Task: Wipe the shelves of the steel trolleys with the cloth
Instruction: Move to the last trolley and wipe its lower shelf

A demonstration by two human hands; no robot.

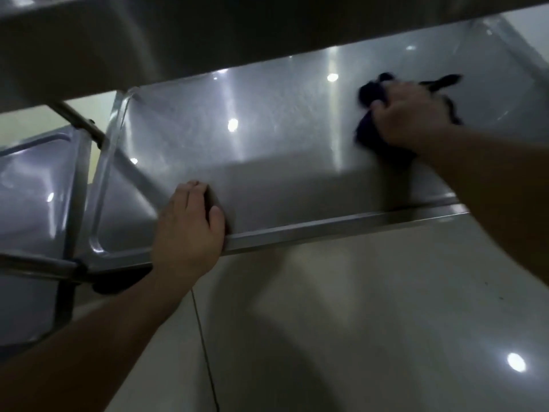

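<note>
A pale tiled floor (pixel 371 322) is filling the lower right of the frame, glaring under a ceiling-light reflection, with a dark grout line running down its middle. Just above it, the person's left hand (pixel 187 230) is bracing the front rim of the lower shelf (pixel 208 138) at lower centre, the grip curling over the edge with the fingers folded onto the steel and the thumb lying along the rim. A dark caster (pixel 113 282) is showing beneath the shelf's near left corner, beside the trolley's upright post (pixel 66 292). Further in, at the right of the frame, the right hand (pixel 413 114) is pressing a dark cloth (pixel 374 135) flat against the shelf surface, the grip bunching round the fabric; the cloth is blurred, with loose ends trailing past the hand toward the upper right. At the far left, a second trolley's shelf (pixel 32 185) is standing just beside the first. Across the top of the frame, the underside of the upper shelf (pixel 208 34) is overhanging the whole scene.
</note>
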